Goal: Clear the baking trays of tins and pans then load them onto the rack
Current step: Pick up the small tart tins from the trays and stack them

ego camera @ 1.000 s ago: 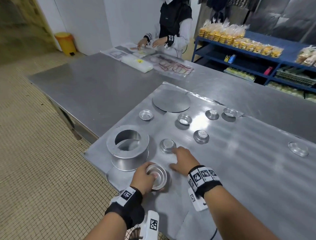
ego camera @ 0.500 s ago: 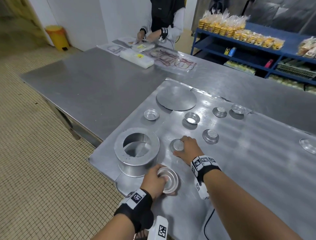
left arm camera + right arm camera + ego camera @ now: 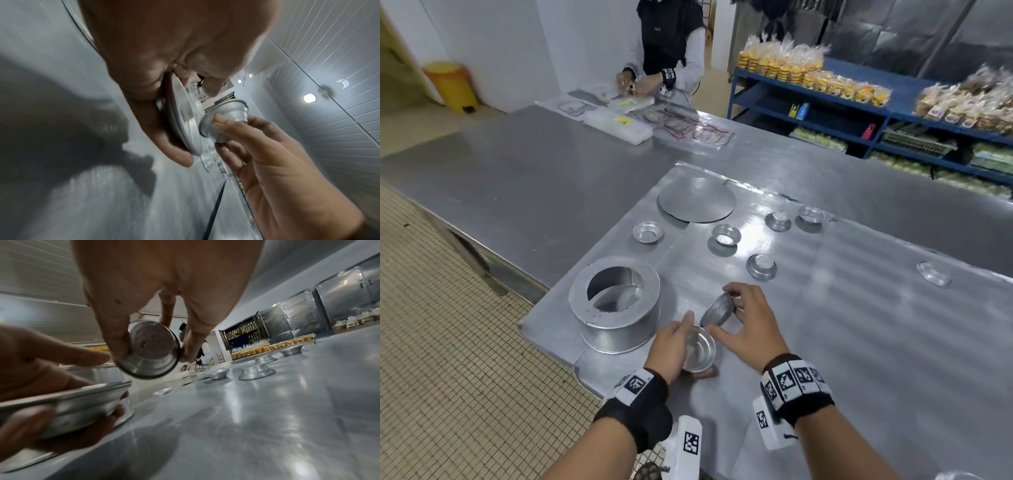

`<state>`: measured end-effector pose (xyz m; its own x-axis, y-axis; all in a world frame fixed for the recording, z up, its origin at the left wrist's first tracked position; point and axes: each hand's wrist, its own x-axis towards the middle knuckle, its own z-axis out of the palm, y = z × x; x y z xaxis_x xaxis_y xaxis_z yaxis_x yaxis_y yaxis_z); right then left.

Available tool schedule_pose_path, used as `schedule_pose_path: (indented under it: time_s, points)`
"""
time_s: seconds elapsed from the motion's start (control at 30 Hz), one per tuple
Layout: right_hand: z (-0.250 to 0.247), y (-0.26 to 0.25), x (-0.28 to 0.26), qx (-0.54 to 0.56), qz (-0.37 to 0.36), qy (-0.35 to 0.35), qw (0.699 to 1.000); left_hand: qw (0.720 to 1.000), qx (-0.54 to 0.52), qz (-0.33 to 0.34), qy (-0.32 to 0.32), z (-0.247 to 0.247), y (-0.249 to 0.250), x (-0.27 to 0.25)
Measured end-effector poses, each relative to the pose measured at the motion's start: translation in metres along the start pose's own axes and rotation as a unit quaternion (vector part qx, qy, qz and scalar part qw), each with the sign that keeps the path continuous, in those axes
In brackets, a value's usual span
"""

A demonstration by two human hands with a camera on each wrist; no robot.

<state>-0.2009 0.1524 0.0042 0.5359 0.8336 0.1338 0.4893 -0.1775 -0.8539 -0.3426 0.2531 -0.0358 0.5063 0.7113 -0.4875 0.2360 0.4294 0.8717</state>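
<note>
My left hand [image 3: 671, 346] grips a wide shallow tin [image 3: 700, 349] [image 3: 183, 123] [image 3: 68, 404], lifted just above the baking tray [image 3: 859, 342] near its front left corner. My right hand [image 3: 746, 325] pinches a small cup tin [image 3: 717, 310] [image 3: 224, 120] [image 3: 149, 350] between thumb and fingers, tilted on its side right over the wide tin. Several more small tins [image 3: 761, 266] lie scattered on the tray, some upside down. A tall round cake pan [image 3: 616, 305] stands left of my hands, and a flat round disc [image 3: 697, 204] lies at the tray's far end.
The tray lies on a long steel table [image 3: 534, 178]. At the table's far end another person [image 3: 671, 44] works over plastic bags [image 3: 619, 125]. Blue shelves [image 3: 859, 113] with packed bread stand at the right. A yellow bin [image 3: 453, 85] stands on the tiled floor.
My right hand has picked the small tin up off the tray and tilted it over the wide tin. My left hand has lifted the wide tin slightly.
</note>
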Motion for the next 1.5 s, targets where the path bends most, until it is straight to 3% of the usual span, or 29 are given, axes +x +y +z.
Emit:
schedule_pose_path:
  time_s: [0.13,0.33,0.47,0.6,0.73,0.9,1.1,1.23,1.4,1.5]
  points:
    - [-0.005,-0.004,-0.024,0.062,-0.008,-0.007,0.998,0.999,0.027,0.010,-0.033,0.011,0.004,-0.003]
    - [-0.012,-0.007,-0.041,0.082,0.023,-0.050,0.995,0.999,0.031,0.007,-0.038,0.023,0.014,-0.010]
    - [-0.016,-0.004,-0.038,0.089,0.032,-0.082,0.992,0.996,0.033,0.021,-0.079,0.027,0.020,-0.014]
    - [-0.023,0.007,-0.026,0.070,0.050,-0.158,0.984,0.996,0.048,0.032,-0.061,0.025,0.019,-0.006]
    - [-0.031,0.023,-0.003,-0.023,0.057,-0.213,0.975,0.997,0.054,0.042,-0.035,0.022,0.015,0.007]
    - [-0.043,0.042,0.041,-0.218,0.092,-0.178,0.955,0.997,0.055,0.038,-0.025,0.021,0.007,0.020]
    - [-0.044,0.064,0.103,-0.338,0.117,-0.122,0.926,0.994,0.092,0.051,-0.037,0.019,0.010,0.033]
    - [-0.046,0.073,0.135,-0.385,0.122,-0.085,0.911,0.993,0.103,0.053,-0.038,0.018,0.021,0.035]
    - [-0.051,0.085,0.158,-0.398,0.224,-0.095,0.884,0.993,0.102,0.054,-0.039,0.019,0.029,0.033]
    - [-0.050,0.091,0.159,-0.353,0.272,-0.064,0.893,0.994,0.091,0.050,-0.033,0.018,0.028,0.033]
